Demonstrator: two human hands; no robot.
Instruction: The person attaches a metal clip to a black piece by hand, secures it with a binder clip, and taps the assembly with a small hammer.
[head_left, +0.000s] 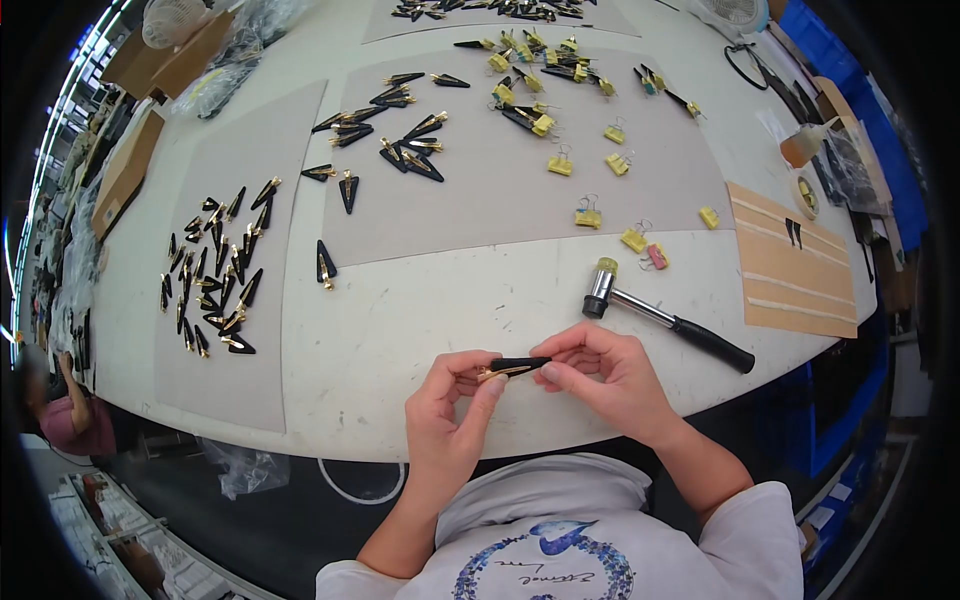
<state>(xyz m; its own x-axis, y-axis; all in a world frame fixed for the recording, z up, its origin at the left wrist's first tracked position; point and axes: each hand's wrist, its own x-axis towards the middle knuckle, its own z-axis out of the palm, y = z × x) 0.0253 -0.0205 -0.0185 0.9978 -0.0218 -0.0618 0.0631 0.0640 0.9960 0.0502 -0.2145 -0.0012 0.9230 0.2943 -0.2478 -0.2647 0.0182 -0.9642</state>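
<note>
Near the table's front edge, a black hair clip (518, 366) with a gold metal part is held between both hands. My left hand (455, 395) pinches its gold end between thumb and fingers. At the pointed black end, my right hand (598, 375) is closed on the clip with thumb and fingertips. A hammer (645, 308) with a yellow-and-black head and black handle lies just beyond my right hand. One black clip (325, 265) lies alone to the left, beyond my left hand.
Many black clips (228, 270) cover the left grey mat (180, 385). More clips and yellow binder clips (588, 215) lie on the middle mat (450, 220). A tan board (795, 290) with white strips is at right. Another person (80, 410) is at far left.
</note>
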